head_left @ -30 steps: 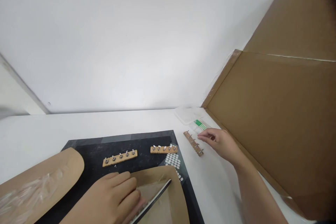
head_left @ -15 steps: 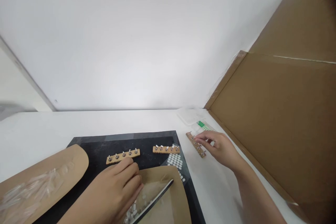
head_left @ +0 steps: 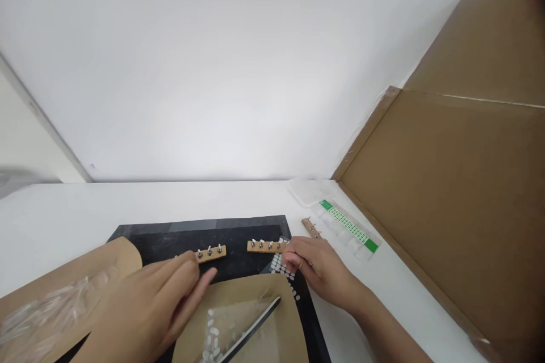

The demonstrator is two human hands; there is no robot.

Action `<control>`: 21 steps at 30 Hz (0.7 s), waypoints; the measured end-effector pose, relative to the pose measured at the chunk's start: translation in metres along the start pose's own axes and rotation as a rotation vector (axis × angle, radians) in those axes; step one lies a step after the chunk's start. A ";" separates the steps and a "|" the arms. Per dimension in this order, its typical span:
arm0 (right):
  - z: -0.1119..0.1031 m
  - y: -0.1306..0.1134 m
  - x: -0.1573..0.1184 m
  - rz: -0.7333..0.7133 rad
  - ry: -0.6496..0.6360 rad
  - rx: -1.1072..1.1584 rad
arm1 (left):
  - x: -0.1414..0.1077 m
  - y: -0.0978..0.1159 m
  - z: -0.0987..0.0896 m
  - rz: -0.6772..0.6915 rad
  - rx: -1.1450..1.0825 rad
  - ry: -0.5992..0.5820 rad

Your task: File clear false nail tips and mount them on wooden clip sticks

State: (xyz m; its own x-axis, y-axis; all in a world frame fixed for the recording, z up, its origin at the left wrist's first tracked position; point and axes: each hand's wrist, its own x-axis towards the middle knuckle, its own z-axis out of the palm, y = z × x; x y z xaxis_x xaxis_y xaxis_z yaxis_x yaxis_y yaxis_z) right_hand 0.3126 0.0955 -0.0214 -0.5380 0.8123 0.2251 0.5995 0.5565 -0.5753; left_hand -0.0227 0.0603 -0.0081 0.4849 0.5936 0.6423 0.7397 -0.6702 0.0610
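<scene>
My left hand is at the left end of a tan strip with small metal posts, some capped in white. It hides that end; its thumb is spread from the bent fingers, and nothing shows between them. My right hand is closed, fingertips pinched above the rows of small white oval pieces. Those fingertips cover the right end of a second strip; whatever they hold is hidden. Behind this hand a third strip lies slanted, partly covered.
A brown tray holds loose white pieces and black-and-white tweezers. Another brown tray contains clear tubes. Both sit on a black mat. A green-printed clear case lies near the cardboard wall.
My right hand has moved left from the slanted strip to the white pieces, uncovering the green-printed case. My left hand has shifted left from over the tray, its thumb now apart.
</scene>
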 end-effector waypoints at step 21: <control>0.017 -0.014 -0.004 0.015 -0.290 -0.037 | -0.002 0.003 -0.010 -0.253 0.009 0.206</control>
State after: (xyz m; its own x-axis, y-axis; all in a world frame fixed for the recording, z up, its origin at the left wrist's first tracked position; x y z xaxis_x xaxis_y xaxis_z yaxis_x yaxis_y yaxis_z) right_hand 0.2960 0.0813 -0.0276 -0.6728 0.7395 -0.0205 0.6268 0.5552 -0.5467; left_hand -0.0267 0.0526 -0.0016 0.1808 0.6378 0.7487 0.8292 -0.5082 0.2326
